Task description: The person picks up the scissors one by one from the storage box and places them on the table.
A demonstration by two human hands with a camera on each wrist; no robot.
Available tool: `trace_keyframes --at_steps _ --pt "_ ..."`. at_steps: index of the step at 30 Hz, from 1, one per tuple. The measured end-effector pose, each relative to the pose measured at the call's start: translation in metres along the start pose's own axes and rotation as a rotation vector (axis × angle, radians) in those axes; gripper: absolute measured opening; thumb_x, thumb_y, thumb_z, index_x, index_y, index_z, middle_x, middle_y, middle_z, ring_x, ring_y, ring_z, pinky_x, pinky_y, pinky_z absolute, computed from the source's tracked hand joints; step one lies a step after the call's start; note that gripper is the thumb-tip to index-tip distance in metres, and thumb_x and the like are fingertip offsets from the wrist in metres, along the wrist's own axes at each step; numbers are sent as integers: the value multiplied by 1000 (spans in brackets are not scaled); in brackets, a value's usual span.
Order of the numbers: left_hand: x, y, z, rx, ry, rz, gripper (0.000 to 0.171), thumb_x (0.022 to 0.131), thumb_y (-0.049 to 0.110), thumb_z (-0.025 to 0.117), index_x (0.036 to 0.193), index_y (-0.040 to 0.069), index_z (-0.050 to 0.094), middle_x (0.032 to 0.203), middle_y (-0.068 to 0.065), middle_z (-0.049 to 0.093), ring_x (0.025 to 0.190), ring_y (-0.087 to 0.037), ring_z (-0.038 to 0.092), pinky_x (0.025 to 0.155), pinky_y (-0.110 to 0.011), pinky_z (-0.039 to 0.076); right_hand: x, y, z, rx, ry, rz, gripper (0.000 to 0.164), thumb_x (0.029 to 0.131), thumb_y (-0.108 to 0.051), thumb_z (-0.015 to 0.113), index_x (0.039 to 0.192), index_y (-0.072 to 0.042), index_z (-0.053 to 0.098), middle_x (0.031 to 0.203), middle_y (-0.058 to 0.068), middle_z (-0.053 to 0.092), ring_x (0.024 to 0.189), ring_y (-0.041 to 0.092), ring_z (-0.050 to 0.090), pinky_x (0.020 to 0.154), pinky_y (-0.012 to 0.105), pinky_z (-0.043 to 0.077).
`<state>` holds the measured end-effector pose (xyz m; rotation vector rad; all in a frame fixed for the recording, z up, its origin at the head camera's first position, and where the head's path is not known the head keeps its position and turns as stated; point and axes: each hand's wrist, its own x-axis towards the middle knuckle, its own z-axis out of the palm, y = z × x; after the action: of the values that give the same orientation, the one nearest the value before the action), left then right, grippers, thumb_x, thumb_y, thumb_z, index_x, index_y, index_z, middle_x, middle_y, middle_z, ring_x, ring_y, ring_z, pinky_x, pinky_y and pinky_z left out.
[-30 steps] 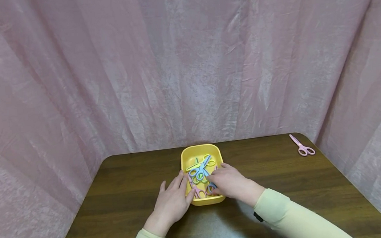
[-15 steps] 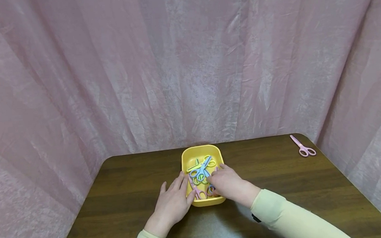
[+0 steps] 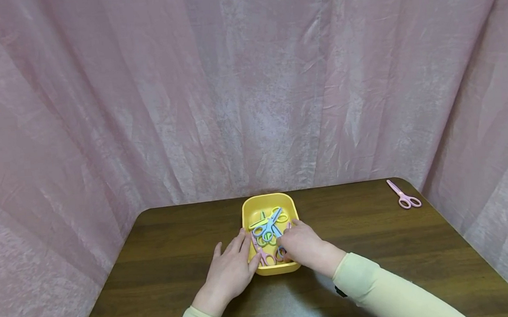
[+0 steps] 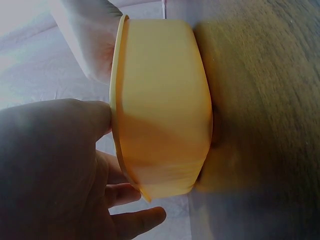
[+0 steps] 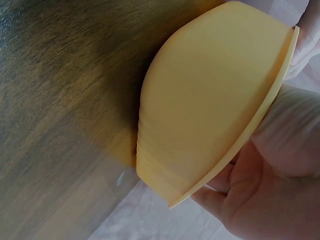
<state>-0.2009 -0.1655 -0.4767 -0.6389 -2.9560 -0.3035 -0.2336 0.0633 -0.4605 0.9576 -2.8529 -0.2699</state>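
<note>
Dwelling inside the tray: almost nothing has changed over the last half second. The right hand (image 3: 303,243) is at the near right corner of the yellow plastic tray (image 3: 273,270), reaching over the wall with thumb and fingertips down among the scissors. Those fingertips are hidden, so I can't tell if they're together on a pair or just touching. Left hand (image 3: 230,269): fingers fairly straight and relaxed, resting along the tray's left rim, not clamped on anything; I'd judge it steadies the tray.

Meaning for the work: no pair has left the tray in that time, my read is the handling is all in that corner.

Scissors in the tray, overlapping: top blue pair (image 3: 270,223) lying across the yellow pair (image 3: 258,223), green pair (image 3: 263,214) underneath, pink pair (image 3: 260,249) along the left side, lower blue pair (image 3: 276,231) partly covered. A lone pink pair (image 3: 399,193) lies apart on the wooden table (image 3: 177,260), far right corner.

Labels: no readable brand. Small dark marks on some blades, too small to read. Tray walls look plain in both wrist views.
</note>
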Motion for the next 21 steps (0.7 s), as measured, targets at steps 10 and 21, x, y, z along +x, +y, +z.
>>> trace_keyframes --at_steps 10,21 --pt "-1 0 -1 8 12 10 66 115 46 58 164 2 51 170 -19 46 148 -34 56 119 -74 36 -1 1 3 5 72 -19 27 73 -35 100 91 -23 84 77 -1 68 83 19 68 103 44 53" --pt "-1 0 0 2 4 6 67 115 47 57 164 2 51 171 -19 45 149 -34 55 119 -74 35 1 2 1 39 60 -33 24 72 -32 100 90 -26 85 73 -7 69 82 19 66 100 44 53"
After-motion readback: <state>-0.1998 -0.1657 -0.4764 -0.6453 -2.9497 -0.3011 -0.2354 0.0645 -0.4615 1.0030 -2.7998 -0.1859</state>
